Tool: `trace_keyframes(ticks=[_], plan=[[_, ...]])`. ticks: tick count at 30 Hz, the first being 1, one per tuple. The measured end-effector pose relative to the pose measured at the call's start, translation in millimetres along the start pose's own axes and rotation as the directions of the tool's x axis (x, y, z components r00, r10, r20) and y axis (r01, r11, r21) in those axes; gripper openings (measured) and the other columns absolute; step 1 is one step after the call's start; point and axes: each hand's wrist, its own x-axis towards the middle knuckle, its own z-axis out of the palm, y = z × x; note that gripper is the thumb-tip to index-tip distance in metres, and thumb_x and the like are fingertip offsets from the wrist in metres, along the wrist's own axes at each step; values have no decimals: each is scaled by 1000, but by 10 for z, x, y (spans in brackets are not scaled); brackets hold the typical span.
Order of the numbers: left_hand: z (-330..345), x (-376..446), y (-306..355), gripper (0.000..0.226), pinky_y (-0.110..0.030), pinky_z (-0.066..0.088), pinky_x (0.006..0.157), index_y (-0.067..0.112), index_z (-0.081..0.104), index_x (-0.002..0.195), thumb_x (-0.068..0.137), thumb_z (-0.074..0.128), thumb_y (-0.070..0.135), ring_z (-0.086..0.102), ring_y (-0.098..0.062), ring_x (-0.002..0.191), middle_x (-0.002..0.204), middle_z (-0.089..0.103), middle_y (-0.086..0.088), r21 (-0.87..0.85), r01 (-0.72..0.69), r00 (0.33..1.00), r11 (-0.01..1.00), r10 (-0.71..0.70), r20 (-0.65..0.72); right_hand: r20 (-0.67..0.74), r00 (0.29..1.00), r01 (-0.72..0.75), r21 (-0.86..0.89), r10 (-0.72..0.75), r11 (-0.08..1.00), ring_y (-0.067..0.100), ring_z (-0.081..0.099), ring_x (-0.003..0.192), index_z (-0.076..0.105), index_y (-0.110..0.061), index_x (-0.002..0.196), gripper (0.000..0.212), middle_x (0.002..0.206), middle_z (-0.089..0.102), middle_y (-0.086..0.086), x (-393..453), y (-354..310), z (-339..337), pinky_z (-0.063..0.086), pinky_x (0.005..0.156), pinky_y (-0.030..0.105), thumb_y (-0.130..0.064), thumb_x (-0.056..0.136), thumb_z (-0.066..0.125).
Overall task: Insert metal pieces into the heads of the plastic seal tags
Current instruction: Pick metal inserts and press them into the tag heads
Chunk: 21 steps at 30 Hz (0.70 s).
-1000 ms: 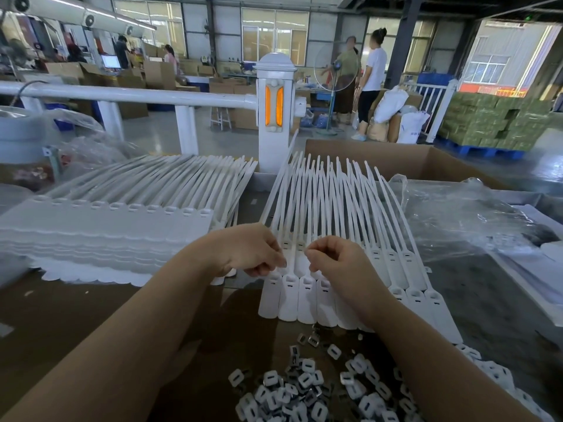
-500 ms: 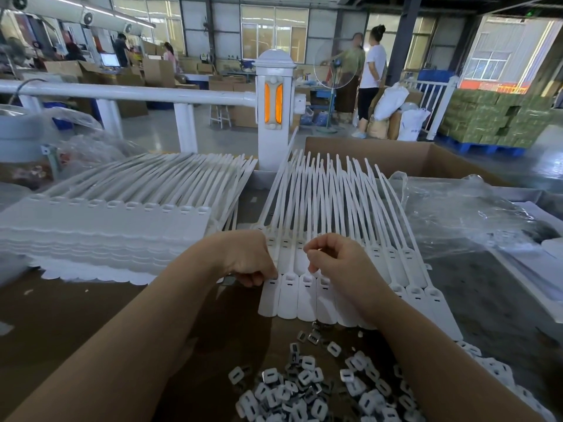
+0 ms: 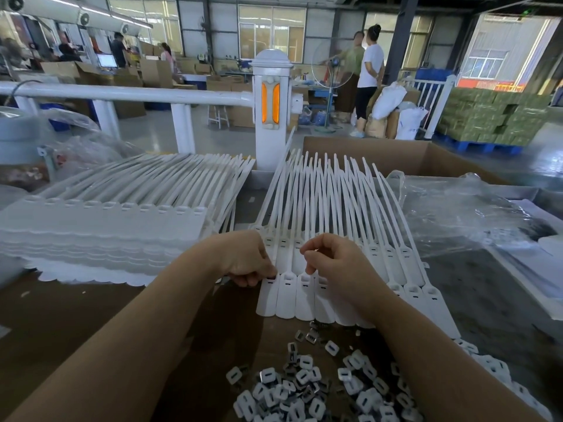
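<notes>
The seal tags (image 3: 307, 269) are lying side by side on the bench (image 3: 76, 315), heads toward the near edge and long tails running away to the far side, fanned out toward the cardboard box (image 3: 396, 153). The left hand (image 3: 243, 260) is pressing curled fingertips down at the head of the leftmost tag, so it is the nearer hand to the slot being filled; whether a metal piece is under those fingers, I cannot tell. The right hand (image 3: 338, 263) is hovering just right of it over the next heads, fingers curled in a loose pinch, its contents hidden. The pile of metal pieces (image 3: 307, 388) is lying nearer, below both wrists. Compared with a second ago, the left hand is sitting lower, at the head rather than the tails.
</notes>
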Motion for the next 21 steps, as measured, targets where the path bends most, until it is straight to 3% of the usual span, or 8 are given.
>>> trace_keyframes(ticks=[4, 7, 10, 12, 13, 16, 21], plan=[[-15, -37, 42, 17, -19, 50, 58, 13, 65, 91, 99, 55, 24, 61, -10, 64, 78, 67, -2, 22, -44, 999, 999, 45, -21, -13, 1000, -15, -11, 15, 1000, -4, 56, 58, 66, -25, 95, 12, 71, 68, -6, 0, -10, -8, 48, 57, 12, -18, 96, 56], [-43, -143, 150, 4, -17, 45, 62, 24, 64, 89, 94, 64, 24, 60, -4, 68, 81, 65, 7, 141, -225, 972, 964, 233, -43, -21, 999, -28, -9, 27, 1000, -3, 58, 60, 65, -26, 95, 12, 72, 68, -6, 3, -22, -22, 50, 63, 19, -19, 97, 56], [-14, -306, 306, 9, -12, 44, 67, 33, 69, 86, 85, 74, 25, 58, -1, 70, 81, 65, 13, 151, -459, 887, 876, 443, 129, -26, 999, -29, 22, 30, 999, 2, 64, 68, 67, -25, 96, 11, 78, 71, -4, -9, -31, -38, 55, 71, 27, -19, 97, 57], [85, -381, 420, 12, -7, 42, 66, 30, 73, 90, 81, 78, 23, 55, 5, 69, 77, 62, 19, 102, -558, 811, 824, 516, 276, -12, 998, -61, 102, 63, 993, 13, 69, 78, 68, -22, 96, 11, 85, 73, 2, -17, -47, -43, 58, 77, 35, -18, 96, 58], [152, -399, 471, 14, -5, 41, 68, 28, 74, 93, 80, 78, 22, 56, 8, 71, 76, 62, 23, 77, -586, 777, 806, 533, 334, -5, 997, -79, 138, 81, 987, 18, 69, 77, 69, -20, 95, 11, 86, 73, 5, -17, -60, -42, 57, 78, 38, -16, 96, 59], [345, -380, 552, 19, -5, 40, 77, 23, 75, 99, 81, 78, 18, 60, 9, 82, 86, 67, 23, 39, -610, 723, 792, 536, 436, -27, 995, -98, 91, 100, 991, 11, 62, 66, 70, -20, 91, 13, 74, 70, -1, 2, -70, -43, 54, 70, 35, -12, 93, 59], [447, -353, 545, 17, -2, 39, 76, 20, 77, 98, 81, 78, 17, 60, 12, 79, 83, 69, 23, 58, -635, 723, 770, 566, 396, -21, 995, -89, 142, 93, 986, 12, 62, 67, 70, -17, 93, 13, 71, 69, -1, -10, -71, -41, 51, 68, 33, -10, 92, 59]])
